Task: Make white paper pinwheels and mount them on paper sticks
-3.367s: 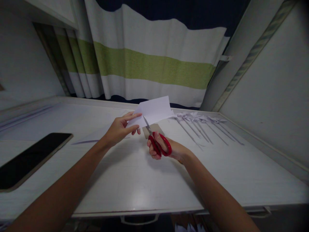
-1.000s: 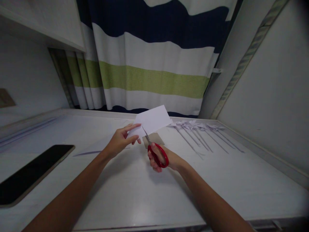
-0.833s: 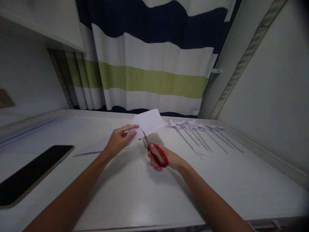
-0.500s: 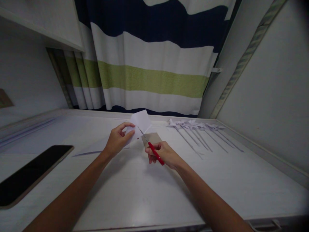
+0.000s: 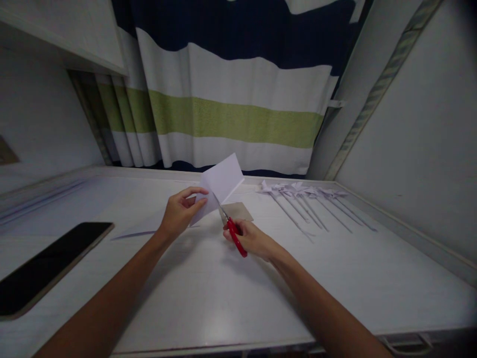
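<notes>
My left hand (image 5: 179,215) pinches a folded white paper sheet (image 5: 219,184) and holds it tilted above the white desk (image 5: 208,293). My right hand (image 5: 249,238) is closed round the red handles of the scissors (image 5: 231,231). Their blades point up and left, with the tips at the paper's lower edge. A small brown card (image 5: 238,212) lies flat on the desk just behind my right hand.
A dark phone (image 5: 48,266) lies at the left. A flat white sheet (image 5: 143,226) rests left of my left hand. Several white paper pinwheels on sticks (image 5: 305,201) lie in a row at the right. A striped curtain (image 5: 231,109) hangs behind; walls close both sides.
My left hand turned the paper, so it now stands narrower and more upright. My right hand rolled over, hiding the scissors' handle loops, and the blades kept at the paper's lower edge.
</notes>
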Demonstrator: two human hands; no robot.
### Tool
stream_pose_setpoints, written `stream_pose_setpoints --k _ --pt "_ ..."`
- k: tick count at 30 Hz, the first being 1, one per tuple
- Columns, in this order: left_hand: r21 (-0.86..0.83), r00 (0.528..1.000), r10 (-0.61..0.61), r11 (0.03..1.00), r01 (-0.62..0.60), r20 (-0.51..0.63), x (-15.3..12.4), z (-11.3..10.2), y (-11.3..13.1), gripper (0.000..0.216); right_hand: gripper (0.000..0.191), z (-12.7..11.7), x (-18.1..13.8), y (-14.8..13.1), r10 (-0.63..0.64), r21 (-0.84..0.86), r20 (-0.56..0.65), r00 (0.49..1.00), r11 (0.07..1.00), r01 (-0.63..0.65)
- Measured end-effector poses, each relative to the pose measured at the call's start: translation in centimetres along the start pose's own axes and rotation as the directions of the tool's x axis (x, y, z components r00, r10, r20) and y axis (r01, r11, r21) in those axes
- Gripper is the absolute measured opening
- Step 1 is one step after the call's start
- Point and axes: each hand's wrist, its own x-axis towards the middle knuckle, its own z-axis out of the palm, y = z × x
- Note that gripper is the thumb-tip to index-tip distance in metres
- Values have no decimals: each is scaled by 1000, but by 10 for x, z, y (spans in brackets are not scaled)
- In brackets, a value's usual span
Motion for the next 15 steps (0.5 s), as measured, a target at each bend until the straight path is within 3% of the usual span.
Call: stream_pose_setpoints --k 5,8,11,15 --pt "-7 1000 -16 1000 16 26 -2 1 2 25 37 -2 -6 -12 27 66 85 996 997 -32" --pt "-35 998 -42 998 44 45 -3 2 3 25 53 -4 -10 -20 52 252 189 981 963 -99" --pt "-56 997 -71 996 73 45 -2 1 6 28 62 -8 -12 -23 33 457 336 941 868 -194" --pt "0 996 -80 997 80 26 -2 -1 11 29 60 -18 -16 -22 54 453 426 903 852 -264"
